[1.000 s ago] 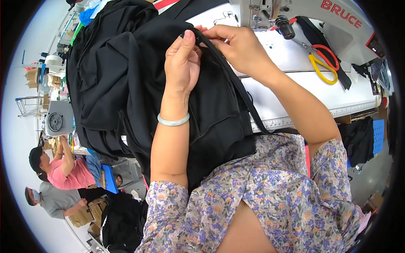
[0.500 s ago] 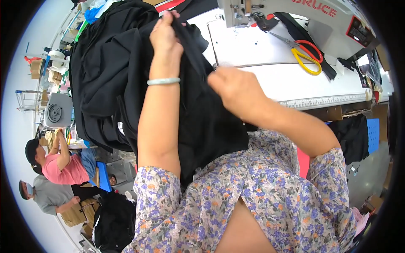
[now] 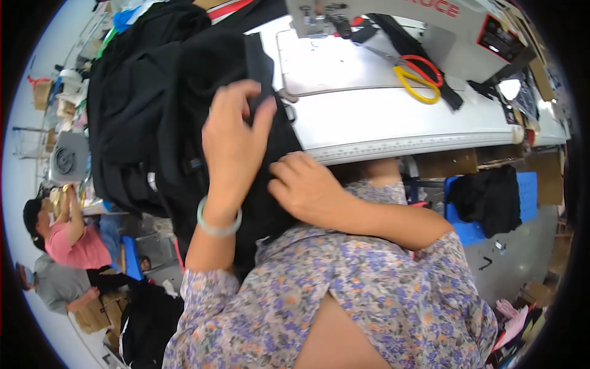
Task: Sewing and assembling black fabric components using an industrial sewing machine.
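Black fabric (image 3: 209, 67) lies heaped over the left of the table and hangs down to my lap. My left hand (image 3: 236, 138), with a pale bangle at the wrist, is over this cloth near its right edge. Its thumb and fingers are apart, the thumb slightly blurred, and nothing shows gripped between them. Lower and to the right, my right hand (image 3: 310, 190) has its fingers curled onto the same fabric by the table's front edge. Its fingertips are partly hidden against the black cloth.
A sewing machine (image 3: 455, 27) stands at the far right of the white table (image 3: 369, 117). Scissors (image 3: 418, 80) with red and yellow handles lie before it, by black strips. A ruler (image 3: 418, 144) runs along the front edge. Two people (image 3: 77, 240) are at far left.
My left hand has come down from the fabric's far edge toward me, its fingers parting. My right hand has moved lower and nearer my lap. The view has shifted a little.
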{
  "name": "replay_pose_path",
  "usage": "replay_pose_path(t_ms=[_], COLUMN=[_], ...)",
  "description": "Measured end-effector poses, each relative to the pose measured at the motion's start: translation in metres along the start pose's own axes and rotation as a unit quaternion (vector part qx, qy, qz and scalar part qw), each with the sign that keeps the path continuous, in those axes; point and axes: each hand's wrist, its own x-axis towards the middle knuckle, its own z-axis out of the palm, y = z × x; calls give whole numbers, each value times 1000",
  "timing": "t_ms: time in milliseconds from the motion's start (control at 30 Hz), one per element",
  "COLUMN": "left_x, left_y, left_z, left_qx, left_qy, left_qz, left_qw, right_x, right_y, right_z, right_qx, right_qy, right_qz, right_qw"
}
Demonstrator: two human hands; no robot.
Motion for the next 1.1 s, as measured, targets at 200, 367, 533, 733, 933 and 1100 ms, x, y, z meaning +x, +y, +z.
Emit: replay_pose_path(t_ms=[200,367,533,733,933,1100], left_x=[-68,-73,-71,-59,-57,-58], left_y=[-3,-15,-27,-37,-36,-59], left_z=[0,-2,-7,-5,-15,-8], left_qx=[82,12,-112,-317,-338,-414], left_qy=[-38,-6,20,-4,-74,-77], left_qz=[-65,-24,-146,-280,-314,-302], left_qw=[994,1000,983,906,884,855], right_x=[-14,-5,-88,-150,-145,-145], right_y=[-14,34,177,222,238,233], right_z=[15,-63,-156,-211,-220,-206], right_qx=[18,-61,-351,-462,-413,-491], right_qy=[-45,-75,254,-7,-42,6], right_qz=[-65,136,398,538,515,484], right_qw=[997,986,809,706,750,724])
